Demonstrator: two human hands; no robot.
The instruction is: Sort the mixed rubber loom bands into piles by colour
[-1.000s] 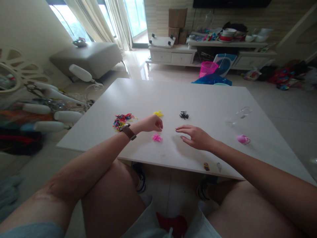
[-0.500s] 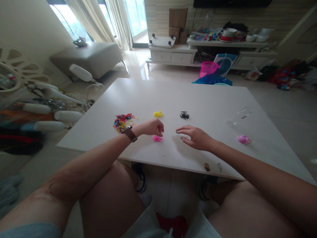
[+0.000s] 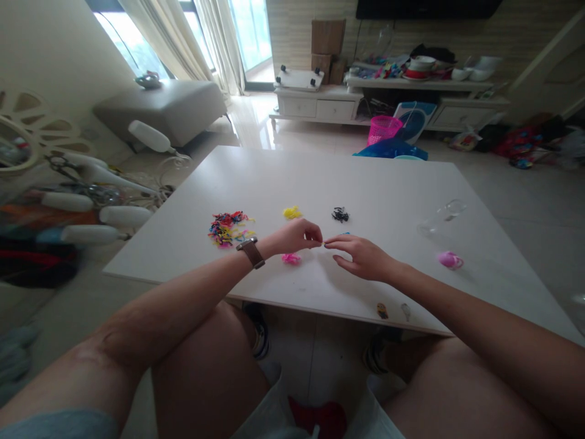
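My left hand [image 3: 302, 236], with a brown-strapped watch on its wrist, has its fingers bent and tips together over the white table [image 3: 292, 177]. Its fingertips meet a tiny yellow piece [image 3: 323, 244], too small to make out. Touching the same spot are the stretched fingers of my right hand [image 3: 361, 256], its thumb apart. A pink heap [image 3: 291, 259] of small, band-like pieces lies below my left hand, and a yellow heap [image 3: 292, 212] above it. A black heap [image 3: 340, 214] sits beyond my right hand, which partly hides a bit of blue [image 3: 346, 233].
A mixed-colour heap [image 3: 227, 228] lies at the left of the table. To the right are a clear bottle-like container [image 3: 443, 216] on its side and a pink-purple object [image 3: 450, 260]. A small yellow figure [image 3: 382, 311] and a clear piece [image 3: 405, 311] lie near the front edge.
My left hand has moved right, from above the pink heap to the right hand's fingertips, and its fingers have closed in there. My right hand has stayed nearly still.
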